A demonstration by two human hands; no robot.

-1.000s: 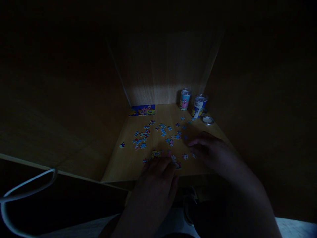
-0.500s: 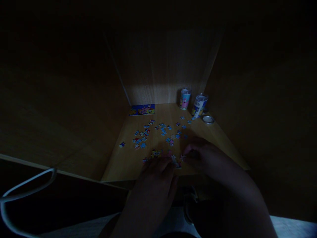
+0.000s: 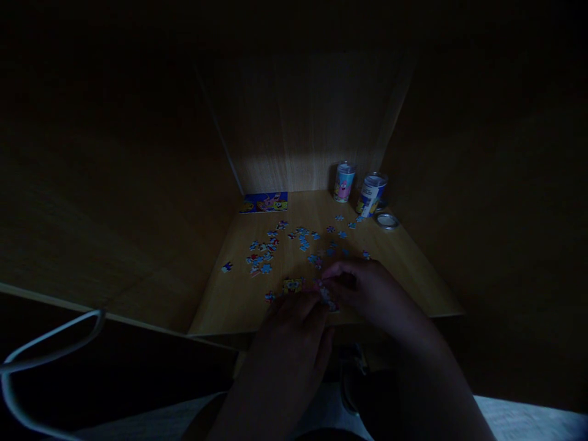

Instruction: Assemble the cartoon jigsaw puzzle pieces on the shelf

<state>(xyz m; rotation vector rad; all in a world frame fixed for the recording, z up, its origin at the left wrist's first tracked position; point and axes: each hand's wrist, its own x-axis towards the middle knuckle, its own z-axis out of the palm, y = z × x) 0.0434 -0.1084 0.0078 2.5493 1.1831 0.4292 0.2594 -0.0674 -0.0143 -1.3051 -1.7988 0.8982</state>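
Note:
Small jigsaw puzzle pieces lie on a wooden shelf board in dim light. Close to the front edge is a joined puzzle section [image 3: 292, 285] with a yellow cartoon face. Over its lower part rests my left hand [image 3: 294, 315], fingers bent and together, holding the section against the board; their tips are hidden. My right hand [image 3: 353, 282] pinches thumb and forefinger at a puzzle piece [image 3: 323, 288] on the section's right side. Darkness and the fingers hide most of that piece. A loose red-and-blue piece [image 3: 269, 297] lies left of my left hand.
Loose pieces [image 3: 266, 268] are spread behind my hands. Two cartoon-printed tins [image 3: 343, 184] with clear tops stand at the back right, beside a round lid [image 3: 386, 221]. A picture card [image 3: 265, 202] lies at the back left. Wooden walls enclose the board; a white cable [image 3: 50, 334] hangs lower left.
My right hand has moved left, to the right side of the joined section. A loose piece to the right, behind this hand, has come into sight. My left hand has hardly moved.

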